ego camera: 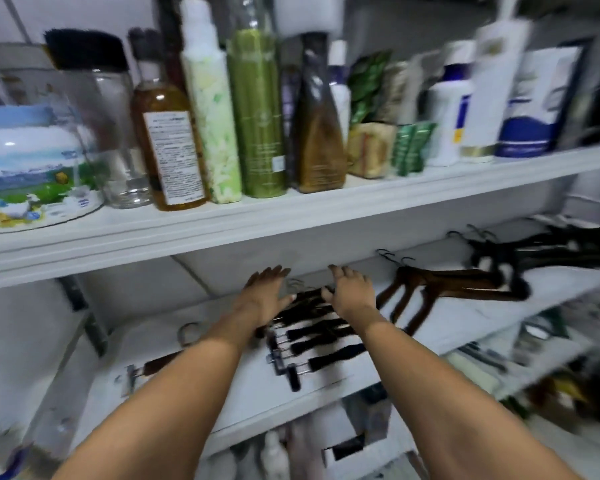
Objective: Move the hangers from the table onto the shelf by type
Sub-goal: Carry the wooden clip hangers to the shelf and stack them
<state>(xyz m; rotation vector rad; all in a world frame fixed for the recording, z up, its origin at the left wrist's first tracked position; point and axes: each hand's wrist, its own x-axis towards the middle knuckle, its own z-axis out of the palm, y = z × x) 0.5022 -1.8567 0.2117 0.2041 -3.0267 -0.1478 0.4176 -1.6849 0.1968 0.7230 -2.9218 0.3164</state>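
Hangers in black (314,329) lie stacked on the shelf (465,317) between the flat, open left hand (265,293) and right hand (351,293), brown hangers (440,285) sorted nearby; table unseen, so the remainder cannot be judged.

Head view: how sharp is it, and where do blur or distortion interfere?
Head view: motion blur smears the right side, so the dark hangers merge; the black clip hangers between left hand and right hand are readable; the wide lens slightly bows the upper shelf edge; lighting is even.
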